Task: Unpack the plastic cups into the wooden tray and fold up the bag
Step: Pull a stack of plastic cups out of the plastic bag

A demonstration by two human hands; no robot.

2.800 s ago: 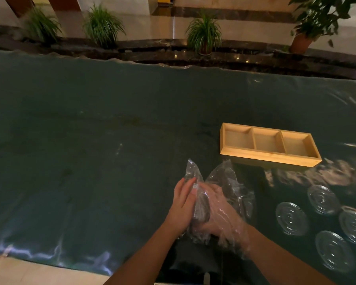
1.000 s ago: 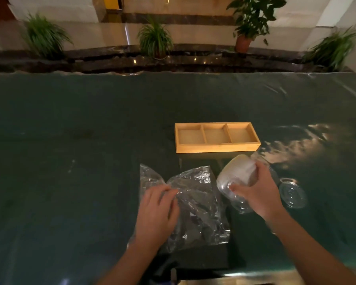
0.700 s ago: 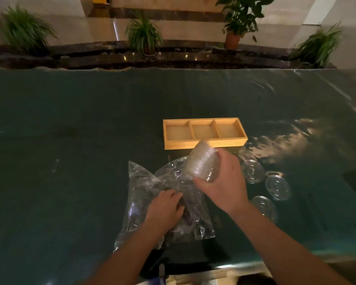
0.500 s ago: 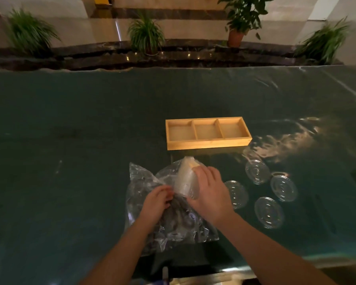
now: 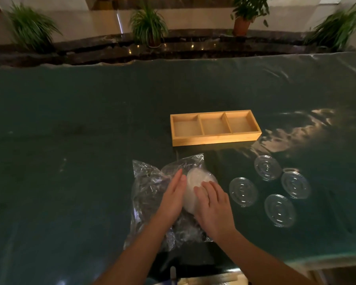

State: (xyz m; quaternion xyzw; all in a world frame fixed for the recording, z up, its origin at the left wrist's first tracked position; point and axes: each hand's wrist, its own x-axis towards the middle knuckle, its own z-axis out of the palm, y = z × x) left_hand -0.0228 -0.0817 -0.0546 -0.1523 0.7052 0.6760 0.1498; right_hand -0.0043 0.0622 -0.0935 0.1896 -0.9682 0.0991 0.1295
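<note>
Here, on the dark green surface (image 5: 70,124), a crumpled clear plastic bag (image 5: 148,186) lies near the front edge. The left hand (image 5: 173,196) rests on the bag with its fingers straight and together, flat against the left side of a pale, cloudy stack of plastic cups (image 5: 193,188) that lies tilted on top of the bag. The right hand (image 5: 214,204) presses the stack from the other side, fingers spread and loosely curved over it, so both hands cup the stack between them without closing into a fist. Farther back and slightly right sits the wooden tray (image 5: 215,139), its three compartments bare. Right of the hands, four clear round lids (image 5: 280,210) lie flat on the surface, close together but apart from the bag.
</note>
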